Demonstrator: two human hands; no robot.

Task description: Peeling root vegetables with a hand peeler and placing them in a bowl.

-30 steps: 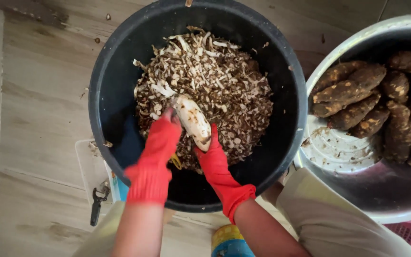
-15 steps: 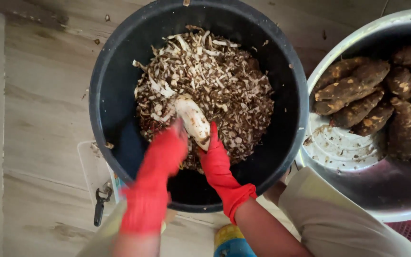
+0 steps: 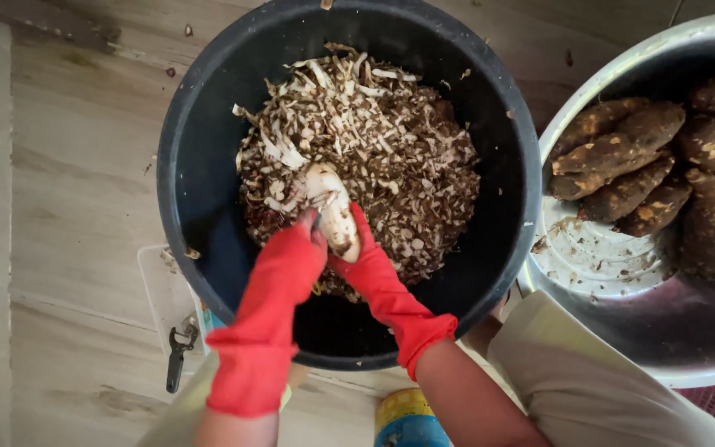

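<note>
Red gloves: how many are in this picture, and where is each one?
2. The left glove and the right glove are both over the black bucket, on either side of the pale peeled root. No others show.

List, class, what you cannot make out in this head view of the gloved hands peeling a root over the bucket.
- Tool in the left hand: hidden by its glove.
- Underside of the root: hidden by the right hand.
- Bucket bottom: buried under peelings.
- Bowl: cut off by the right edge, so its unpeeled roots cannot be counted.
- Dark object on the floor: too small to identify.
</note>
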